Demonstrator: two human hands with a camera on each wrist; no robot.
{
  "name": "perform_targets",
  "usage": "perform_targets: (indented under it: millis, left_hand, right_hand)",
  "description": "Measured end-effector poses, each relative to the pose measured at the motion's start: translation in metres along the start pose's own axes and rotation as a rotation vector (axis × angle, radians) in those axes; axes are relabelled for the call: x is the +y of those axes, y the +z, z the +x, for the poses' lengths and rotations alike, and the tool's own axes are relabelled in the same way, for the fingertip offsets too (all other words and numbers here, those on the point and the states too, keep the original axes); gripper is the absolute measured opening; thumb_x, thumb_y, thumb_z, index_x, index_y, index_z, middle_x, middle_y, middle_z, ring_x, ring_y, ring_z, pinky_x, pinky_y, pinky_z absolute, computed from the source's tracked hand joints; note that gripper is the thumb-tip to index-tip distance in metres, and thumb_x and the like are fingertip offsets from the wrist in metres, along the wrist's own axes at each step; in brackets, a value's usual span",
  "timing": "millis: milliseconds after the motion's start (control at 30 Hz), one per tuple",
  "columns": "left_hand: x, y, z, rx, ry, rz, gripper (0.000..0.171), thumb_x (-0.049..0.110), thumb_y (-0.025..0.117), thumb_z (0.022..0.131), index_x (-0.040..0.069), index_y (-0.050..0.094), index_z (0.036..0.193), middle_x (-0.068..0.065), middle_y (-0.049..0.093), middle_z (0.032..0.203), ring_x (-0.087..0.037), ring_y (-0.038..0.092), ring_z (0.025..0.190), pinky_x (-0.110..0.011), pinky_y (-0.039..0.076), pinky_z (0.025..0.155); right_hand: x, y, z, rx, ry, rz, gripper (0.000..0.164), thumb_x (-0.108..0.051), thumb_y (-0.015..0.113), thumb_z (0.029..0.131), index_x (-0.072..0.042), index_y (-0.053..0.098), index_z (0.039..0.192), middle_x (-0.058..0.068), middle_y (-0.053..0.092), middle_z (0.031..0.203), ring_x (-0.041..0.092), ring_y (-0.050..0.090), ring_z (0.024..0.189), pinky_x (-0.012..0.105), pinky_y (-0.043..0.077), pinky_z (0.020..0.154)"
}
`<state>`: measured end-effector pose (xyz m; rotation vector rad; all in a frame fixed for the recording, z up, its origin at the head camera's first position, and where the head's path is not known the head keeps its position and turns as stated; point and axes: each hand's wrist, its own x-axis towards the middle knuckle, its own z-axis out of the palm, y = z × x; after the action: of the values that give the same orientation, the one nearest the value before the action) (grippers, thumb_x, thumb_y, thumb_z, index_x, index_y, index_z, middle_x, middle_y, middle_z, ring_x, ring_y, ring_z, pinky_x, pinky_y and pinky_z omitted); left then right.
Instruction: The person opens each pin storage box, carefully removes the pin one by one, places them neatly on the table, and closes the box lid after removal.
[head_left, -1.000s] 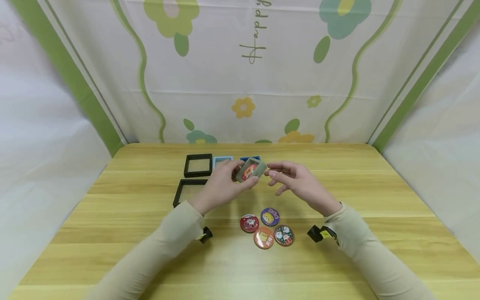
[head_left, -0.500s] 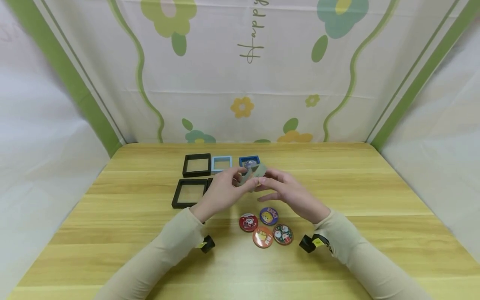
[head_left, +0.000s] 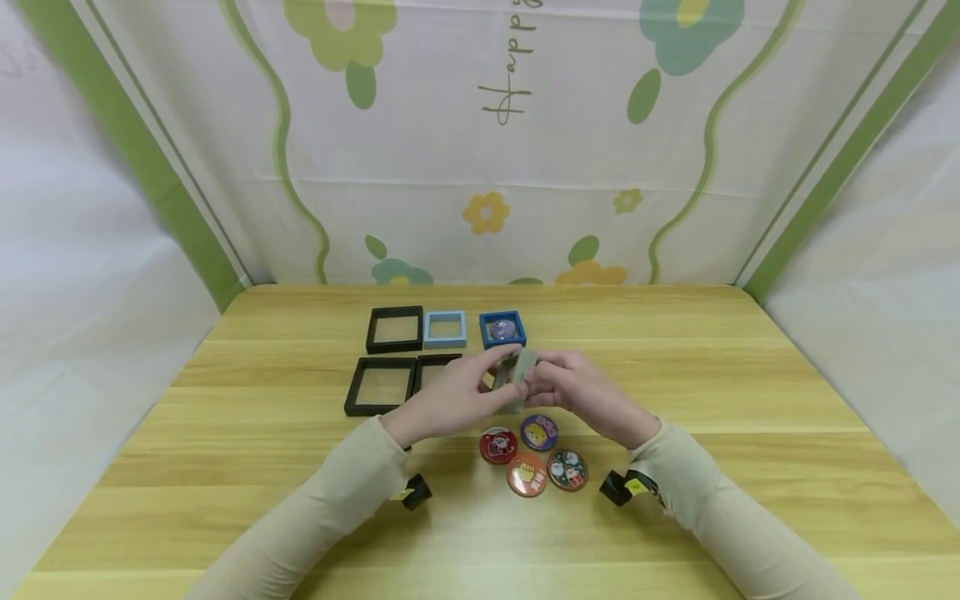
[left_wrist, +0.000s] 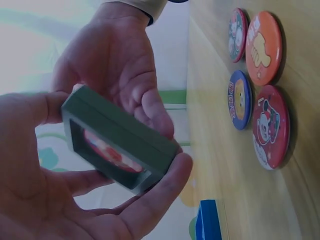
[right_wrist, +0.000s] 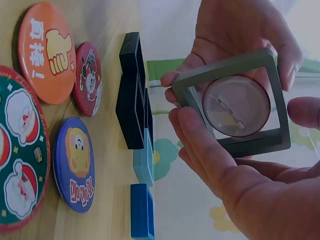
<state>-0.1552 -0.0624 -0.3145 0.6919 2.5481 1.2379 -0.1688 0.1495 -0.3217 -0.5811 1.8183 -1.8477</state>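
Note:
A small grey-green display frame point(head_left: 527, 363) is raised above the table between both hands. My left hand point(head_left: 457, 393) grips it by opposite edges, thumb on one side and fingers on the other. My right hand point(head_left: 576, 385) also holds its edges, with fingertips and thumb at the sides. Inside the clear window sits a round pin badge point(right_wrist: 237, 106); its back, with a safety pin, faces the right wrist camera. The badge's red printed front point(left_wrist: 107, 150) is partly visible in the left wrist view. Below the hands lie several loose badges, including an orange one point(head_left: 527, 475) and a purple-blue one point(head_left: 539, 432).
Several black frames, such as one point(head_left: 381, 387) at the left, lie near a light-blue frame point(head_left: 446, 329). A dark-blue frame point(head_left: 502, 328) holding a purple badge sits behind the hands. A printed curtain point(head_left: 420, 150) hangs along the table's back edge.
My right hand has come in from the right and taken hold of the frame. The frame has been turned more upright and brought slightly closer, uncovering the dark-blue frame behind.

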Motion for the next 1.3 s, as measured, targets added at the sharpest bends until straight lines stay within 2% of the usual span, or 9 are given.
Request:
perform_targets:
  millis: [167,400,500,633,733,833,900,1067,1300]
  left_hand:
    - [-0.001,-0.001,-0.001,-0.018,0.018,0.021,0.065,0.048,0.059,0.096,0.020,0.040,0.151,-0.003,0.060,0.119,-0.016,0.060,0.096,-0.031,0.052,0.072]
    - [-0.001,0.001,-0.003,0.005,0.021,0.022,0.067,0.047,0.065,0.094,0.020,0.042,0.150,0.000,0.060,0.109,-0.017,0.059,0.090,-0.032,0.052,0.066]
    - [-0.001,0.002,-0.005,0.019,-0.002,0.029,0.070,0.047,0.068,0.091,0.023,0.041,0.151,-0.002,0.057,0.115,-0.019,0.059,0.091,-0.031,0.053,0.066]
    - [-0.002,0.002,-0.009,0.038,-0.038,0.078,0.074,0.050,0.070,0.088,0.024,0.041,0.151,-0.005,0.055,0.124,-0.027,0.052,0.107,-0.033,0.051,0.069]
    - [-0.002,0.002,-0.010,0.038,-0.035,0.133,0.074,0.053,0.070,0.087,0.024,0.044,0.150,-0.003,0.057,0.128,-0.028,0.047,0.115,-0.036,0.050,0.073]
    - [-0.001,0.001,-0.012,0.035,-0.024,0.174,0.075,0.055,0.070,0.086,0.025,0.045,0.149,-0.001,0.058,0.129,-0.025,0.046,0.114,-0.038,0.049,0.076]
    - [0.000,0.000,-0.012,0.039,-0.016,0.185,0.075,0.054,0.072,0.085,0.025,0.047,0.148,0.000,0.059,0.127,-0.024,0.047,0.112,-0.037,0.049,0.075]
    - [0.000,-0.003,-0.010,0.049,0.037,0.168,0.071,0.048,0.076,0.084,0.023,0.052,0.145,0.003,0.062,0.109,-0.020,0.050,0.098,-0.032,0.049,0.068]
    - [0.000,-0.004,-0.008,0.054,0.062,0.176,0.070,0.045,0.077,0.083,0.022,0.052,0.145,0.003,0.062,0.102,-0.021,0.052,0.092,-0.032,0.048,0.066]
  right_hand:
    - [0.001,0.001,-0.001,-0.022,-0.002,-0.034,0.023,-0.011,0.045,0.095,0.006,0.060,0.099,0.019,0.061,0.108,0.029,0.064,0.097,0.043,0.052,0.090]
    - [0.000,0.007,-0.002,0.005,0.034,-0.077,0.016,-0.007,0.043,0.093,0.003,0.055,0.095,0.016,0.059,0.098,0.028,0.062,0.090,0.049,0.052,0.086]
    - [0.000,0.012,-0.002,0.013,0.073,-0.054,0.027,-0.005,0.042,0.093,0.005,0.053,0.115,0.016,0.060,0.100,0.028,0.063,0.090,0.054,0.050,0.088]
    - [0.001,0.017,-0.004,0.000,0.116,0.004,0.055,-0.004,0.040,0.095,-0.002,0.027,0.149,0.025,0.058,0.112,0.035,0.064,0.097,0.050,0.049,0.092]
    - [0.002,0.021,-0.005,-0.021,0.135,0.042,0.064,-0.004,0.039,0.095,-0.006,0.014,0.154,0.029,0.054,0.118,0.041,0.063,0.102,0.044,0.049,0.093]
    - [0.001,0.023,-0.006,-0.050,0.147,0.106,0.068,-0.001,0.036,0.095,-0.005,0.005,0.156,0.030,0.050,0.123,0.047,0.060,0.106,0.044,0.048,0.095]
    - [0.001,0.024,-0.006,-0.079,0.145,0.155,0.066,0.001,0.034,0.096,-0.005,0.006,0.155,0.032,0.048,0.126,0.050,0.058,0.108,0.047,0.047,0.096]
    - [0.002,0.023,-0.004,-0.152,0.105,0.240,0.058,0.006,0.029,0.097,-0.003,0.018,0.153,0.034,0.039,0.138,0.044,0.059,0.110,0.052,0.046,0.095]
    - [0.002,0.021,-0.005,-0.160,0.091,0.254,0.056,0.005,0.029,0.099,-0.002,0.016,0.153,0.034,0.034,0.143,0.042,0.057,0.113,0.052,0.044,0.097]
